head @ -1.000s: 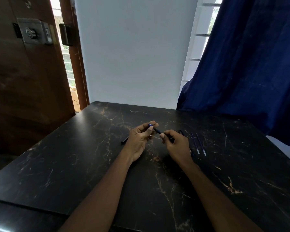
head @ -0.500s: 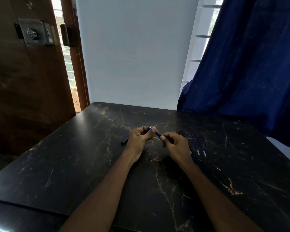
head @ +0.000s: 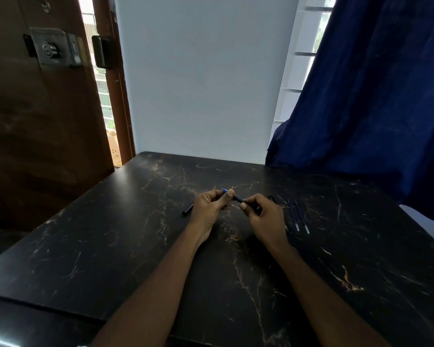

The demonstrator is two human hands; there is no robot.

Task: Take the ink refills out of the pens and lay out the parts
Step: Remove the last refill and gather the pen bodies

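Table black, veined. Left hand and right hand each pinch an end of one dark pen, held off the top. Right of them two refills lie parallel; left, a black pen piece. Blue curtain behind.

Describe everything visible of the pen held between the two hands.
The pen is slim, with a dark, plastic-looking barrel and a bright blue end. It is held off the table, slanting from the blue end at far left down toward the right. The left hand pinches the blue end; the right hand grips the other end. Only a short stretch shows between them; whether it has come apart cannot be told.
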